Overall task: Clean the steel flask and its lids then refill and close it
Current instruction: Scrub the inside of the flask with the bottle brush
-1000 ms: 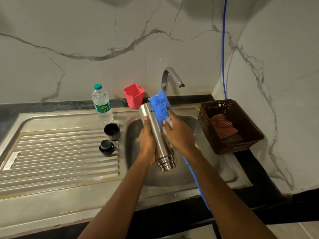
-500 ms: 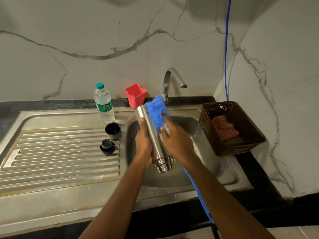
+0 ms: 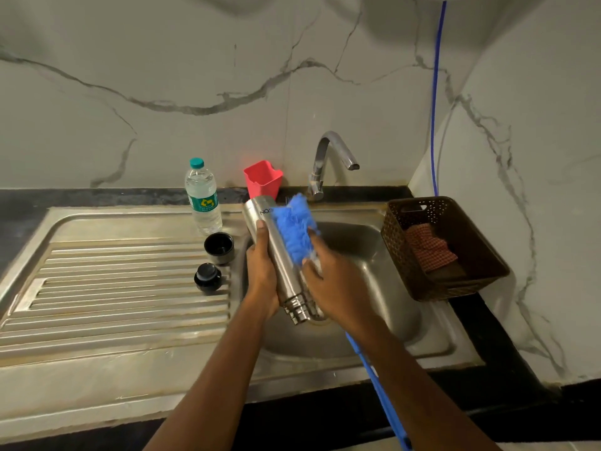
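Observation:
The steel flask (image 3: 280, 255) is held upside down and tilted over the sink basin (image 3: 383, 288), its threaded mouth pointing toward me. My left hand (image 3: 261, 275) grips its left side. My right hand (image 3: 335, 284) presses a blue bottle brush (image 3: 294, 227) against the flask's right side; the brush's blue handle (image 3: 377, 375) runs back under my right forearm. Two black lids rest on the ribbed drainboard (image 3: 113, 288): a cup-shaped lid (image 3: 219, 248) with its opening up and a smaller stopper lid (image 3: 207, 278) in front of it.
A clear plastic water bottle (image 3: 202, 196) and a red plastic holder (image 3: 262, 179) stand behind the drainboard. The steel tap (image 3: 331, 157) curves over the basin, with no water running. A brown basket (image 3: 445, 249) with a checked cloth sits at the right against the wall.
The brush and my right hand have slid a little down the flask's side toward its mouth. The flask's base has tipped slightly further left.

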